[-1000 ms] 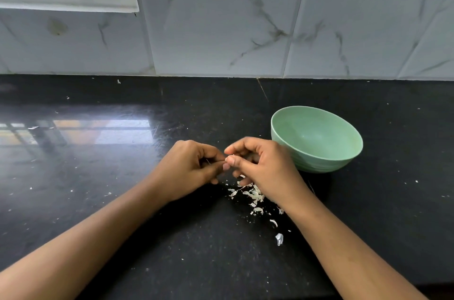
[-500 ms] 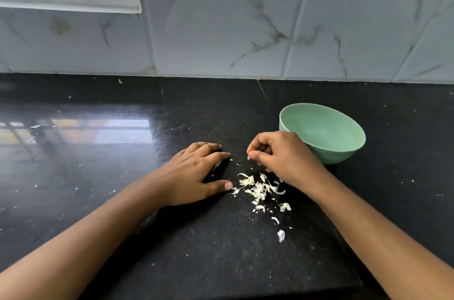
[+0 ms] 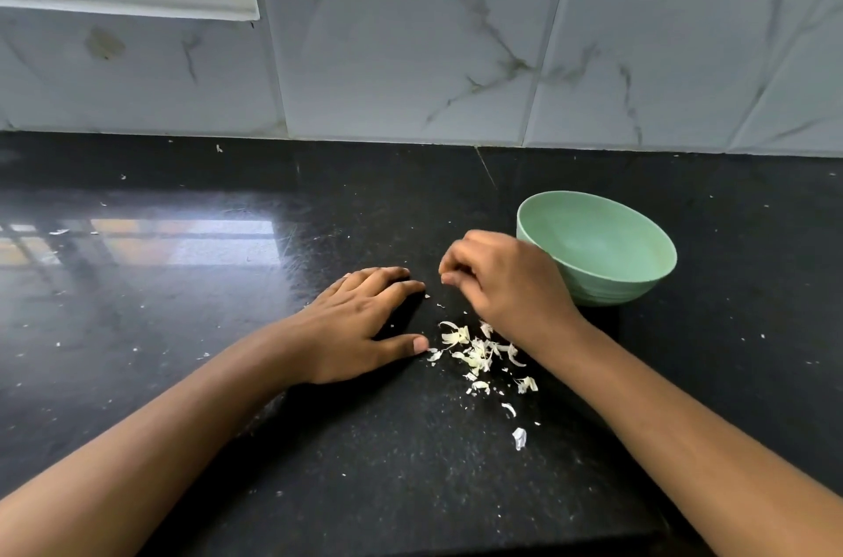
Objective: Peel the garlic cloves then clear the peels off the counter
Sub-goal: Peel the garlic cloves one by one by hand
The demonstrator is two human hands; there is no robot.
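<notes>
Black speckled counter (image 3: 159, 374), marble-tile wall (image 3: 410, 54); left hand (image 3: 356, 328) flat, fingers straight; right hand (image 3: 506, 287) curled, grip unclear; peels (image 3: 479, 353) between.

Lt-green bowl (image 3: 593, 246), blk speckled counter (image 3: 228, 328), whitish peels (image 3: 474, 351), wht grey-veined tiles (image 3: 410, 32).

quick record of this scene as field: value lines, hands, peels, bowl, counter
counter: black, glossy, flecked with crumbs
bowl: green, upright, nothing visible inside
garlic peels: loose heap on the counter between the two hands
left hand: flat on the counter, fingers straight, thumb tip by the peels
right hand: fingers curled, in front of the bowl; grip contents hidden
</notes>
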